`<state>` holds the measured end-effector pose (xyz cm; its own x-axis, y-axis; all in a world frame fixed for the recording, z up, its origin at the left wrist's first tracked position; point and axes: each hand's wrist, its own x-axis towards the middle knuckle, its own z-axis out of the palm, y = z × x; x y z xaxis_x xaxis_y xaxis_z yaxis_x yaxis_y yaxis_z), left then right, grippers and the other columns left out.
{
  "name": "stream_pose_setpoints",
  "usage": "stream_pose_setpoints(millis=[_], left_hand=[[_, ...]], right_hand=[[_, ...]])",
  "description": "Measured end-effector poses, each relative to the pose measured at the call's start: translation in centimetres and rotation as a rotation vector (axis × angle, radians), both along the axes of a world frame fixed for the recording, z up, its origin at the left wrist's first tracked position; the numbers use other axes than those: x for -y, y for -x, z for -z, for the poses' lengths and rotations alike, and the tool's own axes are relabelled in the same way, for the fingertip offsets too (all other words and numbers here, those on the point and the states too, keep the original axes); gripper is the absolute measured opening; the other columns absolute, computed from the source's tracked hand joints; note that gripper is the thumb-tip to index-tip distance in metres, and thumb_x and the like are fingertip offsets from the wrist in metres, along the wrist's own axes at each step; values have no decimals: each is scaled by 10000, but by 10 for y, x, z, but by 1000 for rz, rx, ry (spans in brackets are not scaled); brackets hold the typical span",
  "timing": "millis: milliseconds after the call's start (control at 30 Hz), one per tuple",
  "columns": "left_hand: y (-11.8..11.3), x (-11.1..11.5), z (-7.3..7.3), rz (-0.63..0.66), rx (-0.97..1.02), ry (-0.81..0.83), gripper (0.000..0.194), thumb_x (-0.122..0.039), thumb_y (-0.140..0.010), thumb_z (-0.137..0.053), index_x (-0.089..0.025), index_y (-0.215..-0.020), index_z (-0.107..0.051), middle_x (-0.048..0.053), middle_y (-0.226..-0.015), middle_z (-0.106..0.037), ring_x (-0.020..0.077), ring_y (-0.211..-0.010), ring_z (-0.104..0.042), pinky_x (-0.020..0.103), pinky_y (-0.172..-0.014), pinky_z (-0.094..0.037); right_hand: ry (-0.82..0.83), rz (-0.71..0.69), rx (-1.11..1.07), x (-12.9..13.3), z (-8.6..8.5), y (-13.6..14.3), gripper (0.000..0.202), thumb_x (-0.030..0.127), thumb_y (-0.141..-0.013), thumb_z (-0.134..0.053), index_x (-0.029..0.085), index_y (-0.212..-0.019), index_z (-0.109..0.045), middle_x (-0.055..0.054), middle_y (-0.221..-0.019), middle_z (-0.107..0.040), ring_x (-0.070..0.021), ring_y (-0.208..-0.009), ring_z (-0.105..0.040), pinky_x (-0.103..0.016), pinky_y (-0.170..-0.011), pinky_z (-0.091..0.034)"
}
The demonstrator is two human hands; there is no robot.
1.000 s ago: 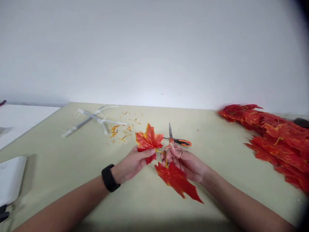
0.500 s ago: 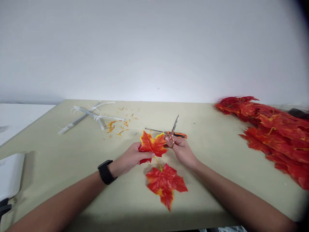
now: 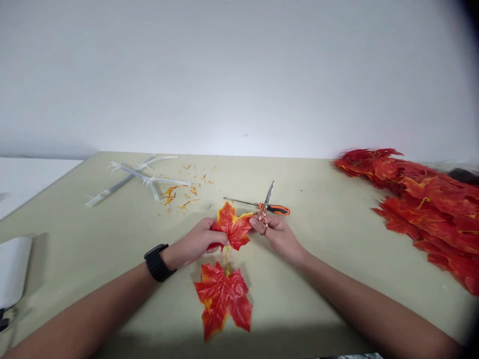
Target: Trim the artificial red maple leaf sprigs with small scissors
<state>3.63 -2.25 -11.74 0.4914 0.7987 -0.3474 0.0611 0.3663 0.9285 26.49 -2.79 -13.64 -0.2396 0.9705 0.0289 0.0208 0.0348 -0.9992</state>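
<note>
My left hand (image 3: 195,243) pinches a red-orange artificial maple leaf (image 3: 232,227) above the table. A yellow stem (image 3: 226,258) joins it to a second red leaf (image 3: 222,299), which hangs lower, near the table's front edge. My right hand (image 3: 277,234) grips small copper-coloured scissors (image 3: 266,202), blades pointing up and away, and its fingertips touch the upper leaf's right edge. A black watch sits on my left wrist (image 3: 156,263).
A screwdriver with an orange and black handle (image 3: 262,206) lies just behind my hands. White plastic stems (image 3: 134,178) and small orange scraps (image 3: 179,197) lie at the back left. A big heap of red leaves (image 3: 422,199) fills the right side. A white object (image 3: 13,269) sits far left.
The lower leaf has swung from my right to my left and now hangs below my left hand. My right hand with the scissors has closed in on the upper leaf.
</note>
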Motion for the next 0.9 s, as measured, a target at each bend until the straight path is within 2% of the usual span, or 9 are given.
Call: stream_pose_setpoints(millis=[133,267,367,467,567,633,733,800,900], left_hand=[[0,-1,1,-5,6,5,132,-234,-689,-742,-150,-731,-649,-10,-666,-604,80,-537,-469,220,-515,-327],[1,-4,2,-125,168,33,249,-354,-750,-813,-158,-878,-729,24,-814,-711,125,-669,-614,239,-635,-465],[3,-9,0,-194,318,32,234,-378,-783,-802,-163,-835,-726,11,-805,-712,127,-713,-631,227,-676,-492],[7,-12,-1,-206,384,131,301,-441,-825,-754,-147,-770,-715,20,-727,-696,122,-643,-615,226,-628,-490],[6,-9,-1,-172,359,225,226,-345,-794,-794,-150,-897,-741,33,-783,-728,126,-634,-633,230,-613,-484],[1,-4,0,-117,325,188,253,-267,-764,-827,-152,-972,-743,48,-879,-749,136,-694,-661,238,-656,-494],[-11,5,3,-44,313,20,268,-256,-748,-860,-144,-953,-730,36,-849,-731,128,-688,-636,231,-649,-474],[-19,8,6,-29,327,-56,327,-235,-745,-872,-160,-1020,-710,36,-881,-732,130,-712,-635,232,-662,-475],[-27,9,10,-14,378,-47,371,-234,-799,-841,-181,-1133,-690,29,-879,-719,116,-717,-621,231,-695,-474]], right_hand=[[10,41,34,3,3,5,401,572,-842,-760,194,-709,-727,-40,-795,-659,-180,-737,-583,-330,-719,-502],[-18,75,37,4,7,6,400,559,-867,-738,190,-714,-717,-30,-777,-637,-168,-727,-557,-314,-707,-460],[-33,98,38,3,7,5,417,573,-867,-731,186,-711,-719,-39,-796,-646,-178,-753,-574,-327,-731,-470],[-34,98,33,2,6,6,430,601,-856,-729,193,-721,-729,-41,-802,-646,-189,-769,-588,-341,-755,-492],[-23,101,21,2,6,7,412,605,-856,-729,202,-769,-746,-44,-849,-671,-197,-803,-610,-351,-787,-506],[-45,110,41,2,8,7,409,594,-873,-716,202,-760,-737,-43,-846,-669,-196,-803,-603,-347,-784,-498],[-97,146,79,1,11,7,406,577,-891,-704,200,-740,-719,-39,-820,-657,-190,-788,-585,-332,-756,-480],[-125,158,81,1,12,8,384,563,-911,-686,204,-783,-734,-42,-847,-676,-195,-810,-600,-332,-767,-488],[-172,139,29,2,9,9,338,522,-948,-659,213,-847,-755,-50,-950,-719,-213,-917,-646,-344,-848,-517]])
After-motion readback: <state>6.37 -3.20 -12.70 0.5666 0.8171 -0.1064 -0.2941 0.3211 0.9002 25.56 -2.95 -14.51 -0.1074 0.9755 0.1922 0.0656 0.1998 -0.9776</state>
